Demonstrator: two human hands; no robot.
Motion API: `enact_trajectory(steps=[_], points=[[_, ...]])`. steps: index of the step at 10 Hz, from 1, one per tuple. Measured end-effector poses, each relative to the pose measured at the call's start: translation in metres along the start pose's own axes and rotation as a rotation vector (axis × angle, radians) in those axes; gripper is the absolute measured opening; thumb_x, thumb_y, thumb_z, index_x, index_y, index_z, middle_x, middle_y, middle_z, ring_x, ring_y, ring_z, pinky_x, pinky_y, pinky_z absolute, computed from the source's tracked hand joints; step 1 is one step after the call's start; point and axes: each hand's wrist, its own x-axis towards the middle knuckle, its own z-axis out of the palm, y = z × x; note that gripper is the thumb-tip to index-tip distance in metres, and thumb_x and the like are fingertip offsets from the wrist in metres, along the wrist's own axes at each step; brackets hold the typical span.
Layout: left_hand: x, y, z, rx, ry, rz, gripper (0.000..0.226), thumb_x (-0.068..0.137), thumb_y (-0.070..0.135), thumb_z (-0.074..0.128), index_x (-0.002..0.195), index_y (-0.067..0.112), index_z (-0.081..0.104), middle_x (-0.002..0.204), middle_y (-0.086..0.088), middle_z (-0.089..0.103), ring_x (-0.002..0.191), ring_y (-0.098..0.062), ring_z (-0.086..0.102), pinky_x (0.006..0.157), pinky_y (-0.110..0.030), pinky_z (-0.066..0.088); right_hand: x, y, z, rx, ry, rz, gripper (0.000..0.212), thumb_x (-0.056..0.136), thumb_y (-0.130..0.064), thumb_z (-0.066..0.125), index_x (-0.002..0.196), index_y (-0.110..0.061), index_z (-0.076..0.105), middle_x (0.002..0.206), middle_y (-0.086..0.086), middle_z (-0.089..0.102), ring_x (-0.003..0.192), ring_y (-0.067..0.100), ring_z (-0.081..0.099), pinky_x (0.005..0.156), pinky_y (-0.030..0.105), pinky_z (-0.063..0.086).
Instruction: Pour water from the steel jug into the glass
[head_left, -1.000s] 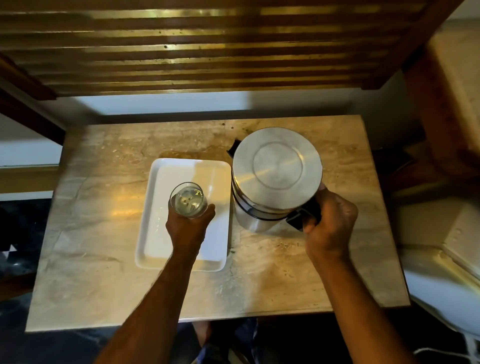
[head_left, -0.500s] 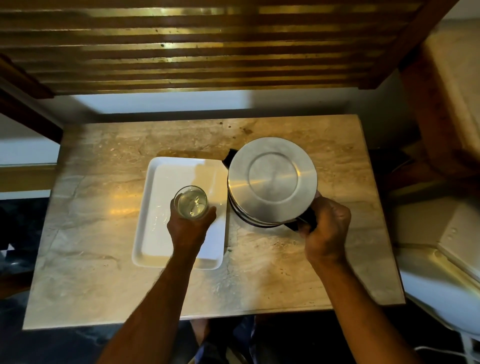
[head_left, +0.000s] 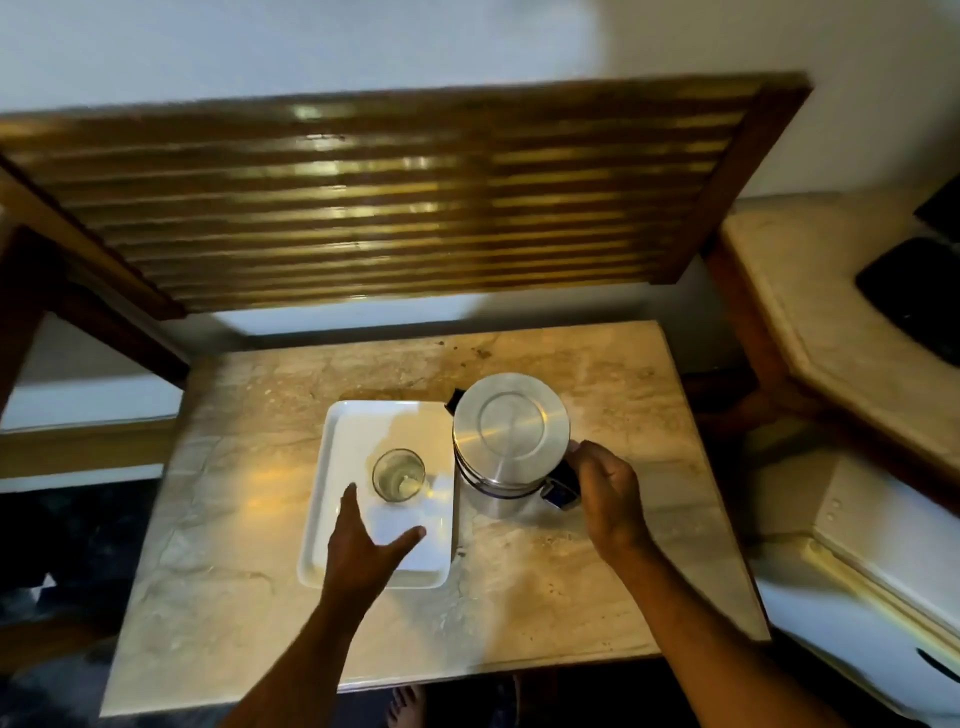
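The clear glass (head_left: 398, 475) holds water and stands upright on the white tray (head_left: 332, 467). My left hand (head_left: 363, 551) hovers just in front of the glass with its fingers spread, not touching it. The steel jug (head_left: 511, 421), its flat lid on, stands upright on the marble table right beside the tray. My right hand (head_left: 608, 493) is curled at the jug's dark handle (head_left: 558, 491) on its near right side.
The marble table (head_left: 571, 597) has bare surface in front of and to the left of the tray. A slatted wooden panel (head_left: 389, 208) leans behind it. A second counter (head_left: 831, 322) and a white appliance (head_left: 883, 597) stand to the right.
My left hand has let go of the glass, which now stands on the tray, and drawn back open. The jug has been set down upright on the table. The camera view has tilted up.
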Motion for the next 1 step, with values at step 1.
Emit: enact_trajectory(steps=[1], points=[[-0.0235, 0.0205, -0.0355, 0.015, 0.062, 0.116, 0.095, 0.072, 0.05, 0.083, 0.145, 0.008, 0.038, 0.142, -0.02, 0.051, 0.132, -0.042, 0.048, 0.105, -0.06, 0.044, -0.0158, -0.0386, -0.0135, -0.264, -0.053, -0.08, 0.015, 0.09, -0.042, 0.049, 0.089, -0.039, 0.063, 0.085, -0.013, 0.069, 0.084, 0.009, 0.062, 0.069, 0.023, 0.052]])
